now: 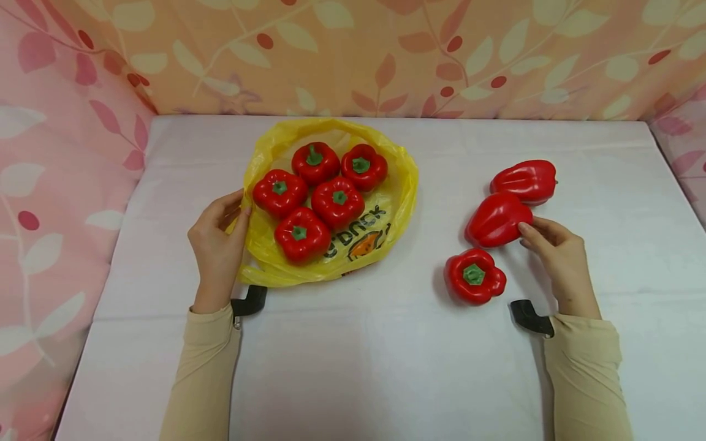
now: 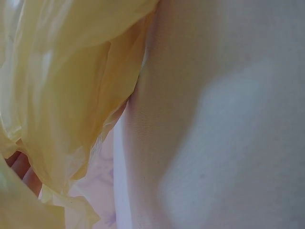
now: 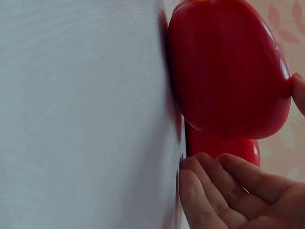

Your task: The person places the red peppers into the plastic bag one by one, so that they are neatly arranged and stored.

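At the left rim of the yellow bag (image 1: pixel 405 202), my left hand (image 1: pixel 217 236) pinches the plastic between thumb and fingers. The plastic (image 2: pixel 62 95) covers much of the left wrist view and hides most of that hand. Several red peppers (image 1: pixel 337 202) sit inside the bag, stems mostly up. My right hand (image 1: pixel 562 257) is at a red pepper (image 1: pixel 498 220) lying on its side; its thumb touches the pepper's right end. In the right wrist view, the other fingers (image 3: pixel 233 186) are extended below this pepper (image 3: pixel 228 71), beside another red pepper (image 3: pixel 224 148).
Behind the touched pepper lies another red pepper (image 1: pixel 526 182) on its side. Closer to the front is a stem-up pepper (image 1: pixel 474 277). A white cloth (image 1: pixel 364 361) covers the table, with floral curtains (image 1: pixel 342 55) behind and at the sides. Black wrist-camera mounts (image 1: pixel 531 317) show beside both wrists.
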`<state>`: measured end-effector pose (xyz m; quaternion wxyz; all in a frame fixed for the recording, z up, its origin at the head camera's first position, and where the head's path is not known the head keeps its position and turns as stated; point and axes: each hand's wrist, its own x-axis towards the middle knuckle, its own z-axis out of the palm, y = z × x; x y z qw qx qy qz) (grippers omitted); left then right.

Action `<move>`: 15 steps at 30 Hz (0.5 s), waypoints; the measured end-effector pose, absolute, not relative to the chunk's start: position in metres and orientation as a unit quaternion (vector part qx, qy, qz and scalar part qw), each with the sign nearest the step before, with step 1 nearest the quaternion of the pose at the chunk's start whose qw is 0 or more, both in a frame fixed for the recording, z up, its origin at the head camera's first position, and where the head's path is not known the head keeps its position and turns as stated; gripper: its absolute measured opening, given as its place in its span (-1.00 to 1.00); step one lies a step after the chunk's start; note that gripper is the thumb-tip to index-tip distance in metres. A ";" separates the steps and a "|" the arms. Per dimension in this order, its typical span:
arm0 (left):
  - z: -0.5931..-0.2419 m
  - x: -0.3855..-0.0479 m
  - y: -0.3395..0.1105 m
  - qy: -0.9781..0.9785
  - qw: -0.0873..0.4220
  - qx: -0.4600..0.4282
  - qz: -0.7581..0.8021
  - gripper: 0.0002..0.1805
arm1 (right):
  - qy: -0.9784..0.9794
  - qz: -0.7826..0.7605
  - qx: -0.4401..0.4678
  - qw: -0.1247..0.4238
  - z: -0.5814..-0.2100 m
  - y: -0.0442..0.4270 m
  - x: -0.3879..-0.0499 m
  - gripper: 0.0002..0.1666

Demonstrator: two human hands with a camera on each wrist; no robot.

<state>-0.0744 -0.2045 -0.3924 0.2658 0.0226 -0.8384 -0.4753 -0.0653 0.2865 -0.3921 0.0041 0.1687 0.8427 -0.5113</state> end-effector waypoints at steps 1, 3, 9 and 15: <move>-0.393 -0.075 -0.205 -0.839 0.264 0.023 -0.476 -0.71 | 0.843 -0.512 0.166 0.011 -0.387 0.283 -0.063 -0.28; -0.393 -0.075 -0.205 -0.839 0.262 0.024 -0.477 -0.71 | 0.845 -0.510 0.157 0.021 -0.380 0.277 -0.061 -0.29; -0.393 -0.075 -0.204 -0.838 0.257 0.026 -0.480 -0.71 | 0.827 -0.551 0.111 -0.024 -0.380 0.270 -0.056 -0.46; -0.394 -0.075 -0.205 -0.838 0.263 0.023 -0.477 -0.71 | 0.843 -0.524 -0.030 -0.122 -0.380 0.264 -0.057 -0.30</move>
